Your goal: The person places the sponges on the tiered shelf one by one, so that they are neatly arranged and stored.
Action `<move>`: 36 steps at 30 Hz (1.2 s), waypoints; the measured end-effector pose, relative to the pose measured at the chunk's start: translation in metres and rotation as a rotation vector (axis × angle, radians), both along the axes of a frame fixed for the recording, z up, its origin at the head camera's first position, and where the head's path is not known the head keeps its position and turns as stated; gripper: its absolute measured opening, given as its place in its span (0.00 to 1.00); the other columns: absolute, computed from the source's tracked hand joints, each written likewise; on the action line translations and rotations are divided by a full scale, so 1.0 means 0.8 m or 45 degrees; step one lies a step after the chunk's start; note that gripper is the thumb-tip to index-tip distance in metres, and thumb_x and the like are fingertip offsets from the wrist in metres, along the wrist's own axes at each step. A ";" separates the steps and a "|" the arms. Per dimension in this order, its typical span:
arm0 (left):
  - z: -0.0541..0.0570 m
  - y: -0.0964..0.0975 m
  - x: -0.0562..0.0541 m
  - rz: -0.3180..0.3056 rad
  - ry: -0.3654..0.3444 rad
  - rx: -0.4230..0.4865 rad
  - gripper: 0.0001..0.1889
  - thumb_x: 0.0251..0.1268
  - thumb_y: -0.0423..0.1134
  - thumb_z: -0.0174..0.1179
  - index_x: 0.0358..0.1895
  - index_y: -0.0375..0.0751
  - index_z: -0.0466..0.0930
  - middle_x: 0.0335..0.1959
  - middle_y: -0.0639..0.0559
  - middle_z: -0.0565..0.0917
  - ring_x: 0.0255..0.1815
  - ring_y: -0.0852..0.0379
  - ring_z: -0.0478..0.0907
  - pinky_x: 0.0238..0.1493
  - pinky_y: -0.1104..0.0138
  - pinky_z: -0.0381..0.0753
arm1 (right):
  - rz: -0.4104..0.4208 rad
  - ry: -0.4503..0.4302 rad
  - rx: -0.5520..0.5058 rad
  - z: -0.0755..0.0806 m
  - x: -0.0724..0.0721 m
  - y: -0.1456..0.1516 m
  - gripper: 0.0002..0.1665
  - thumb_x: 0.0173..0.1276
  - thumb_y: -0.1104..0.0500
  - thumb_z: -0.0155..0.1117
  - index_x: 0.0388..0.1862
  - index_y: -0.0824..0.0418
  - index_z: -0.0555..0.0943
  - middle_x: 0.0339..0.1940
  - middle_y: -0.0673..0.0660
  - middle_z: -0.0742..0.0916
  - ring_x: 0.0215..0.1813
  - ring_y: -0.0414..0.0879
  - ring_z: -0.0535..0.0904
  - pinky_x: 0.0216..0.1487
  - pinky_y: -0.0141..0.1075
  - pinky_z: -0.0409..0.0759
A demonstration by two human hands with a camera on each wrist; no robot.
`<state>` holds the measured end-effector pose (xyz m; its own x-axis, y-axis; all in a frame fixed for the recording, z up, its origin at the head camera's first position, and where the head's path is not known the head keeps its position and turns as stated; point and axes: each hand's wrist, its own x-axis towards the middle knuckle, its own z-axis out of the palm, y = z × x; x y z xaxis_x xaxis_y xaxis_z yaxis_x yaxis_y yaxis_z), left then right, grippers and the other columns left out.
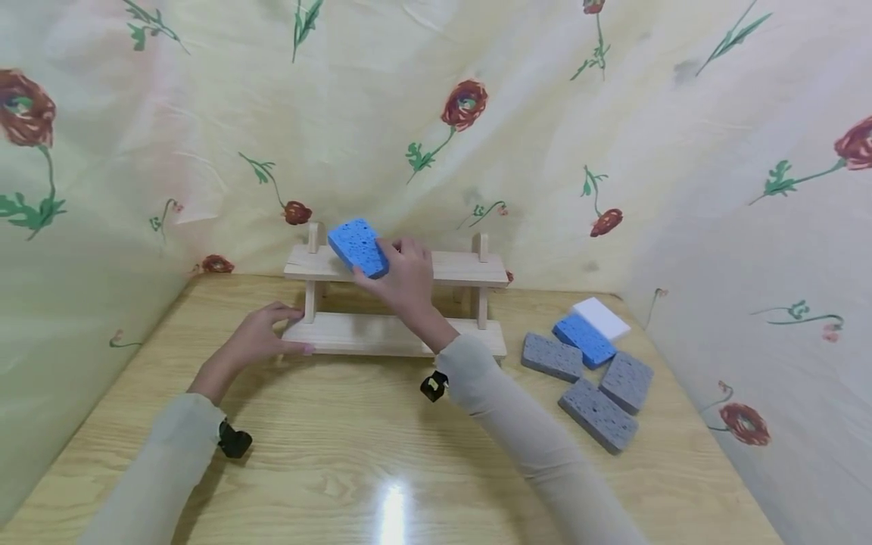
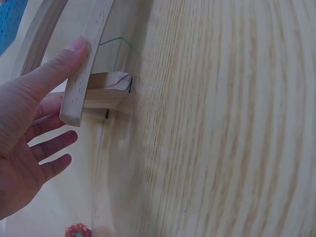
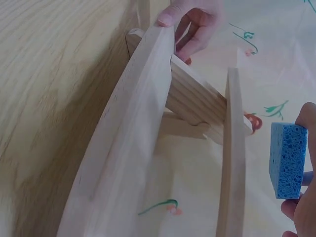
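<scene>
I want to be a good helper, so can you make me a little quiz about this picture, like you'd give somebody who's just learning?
1. How many gray sponges lie on the table?

2. True or false: the right hand is empty.

3. Which shelf of the wooden rack does the left hand grip?

Key:
1. Three.
2. False; it holds a blue sponge.
3. The lower shelf, at its end.

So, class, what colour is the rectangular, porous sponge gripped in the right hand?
Blue. The sponge in the right hand shows best in the head view.
</scene>
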<state>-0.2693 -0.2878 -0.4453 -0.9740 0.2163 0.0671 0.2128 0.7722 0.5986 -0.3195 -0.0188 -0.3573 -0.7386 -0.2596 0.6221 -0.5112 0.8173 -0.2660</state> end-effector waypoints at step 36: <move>0.004 0.003 0.003 0.026 -0.031 -0.044 0.46 0.51 0.60 0.76 0.69 0.35 0.75 0.69 0.31 0.73 0.71 0.30 0.69 0.70 0.36 0.69 | -0.143 -0.198 0.055 -0.031 -0.025 -0.052 0.52 0.52 0.21 0.69 0.66 0.53 0.81 0.52 0.54 0.83 0.53 0.47 0.73 0.59 0.44 0.70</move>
<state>-0.2672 -0.2854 -0.4423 -0.9795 0.1981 0.0365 0.1826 0.7967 0.5761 -0.3397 -0.0601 -0.3824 -0.8509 -0.1943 0.4881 -0.3718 0.8791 -0.2982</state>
